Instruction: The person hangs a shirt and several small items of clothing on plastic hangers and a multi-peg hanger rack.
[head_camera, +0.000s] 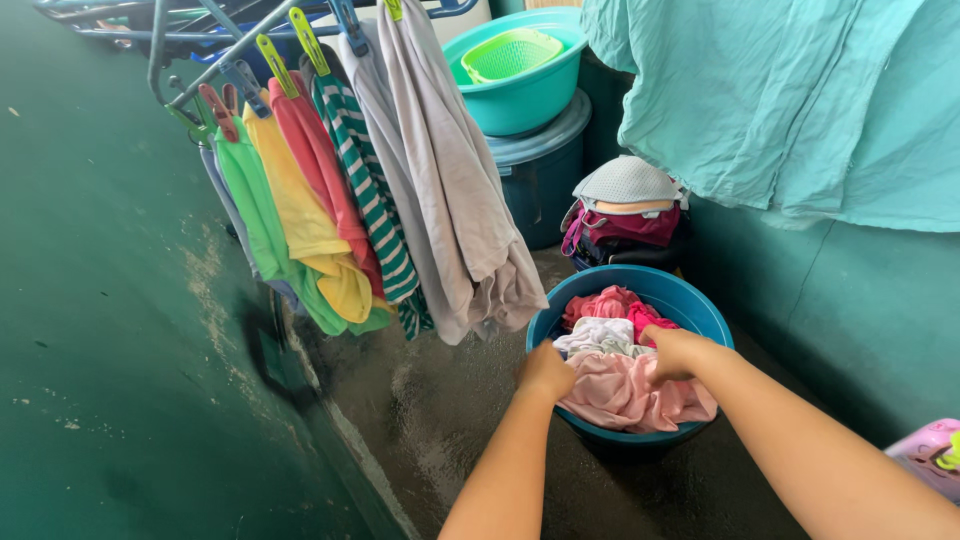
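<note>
A blue tub (690, 296) sits on the wet concrete floor, full of damp clothes. A pale pink garment (625, 395) lies on top at the front, with a white cloth (600, 335) and red and pink pieces (605, 302) behind it. My left hand (546, 370) is closed on the left edge of the pink garment at the tub's rim. My right hand (672, 352) grips the same garment near the middle of the tub. Both forearms reach in from the lower edge.
A drying rack (215, 45) at upper left holds several pegged clothes: green, yellow, red, striped (370, 190) and grey (450, 190). Behind stand a teal basin (525, 95) on a lidded bin, a bag of clothes (625, 215), a hanging teal sheet (800, 100) and green walls.
</note>
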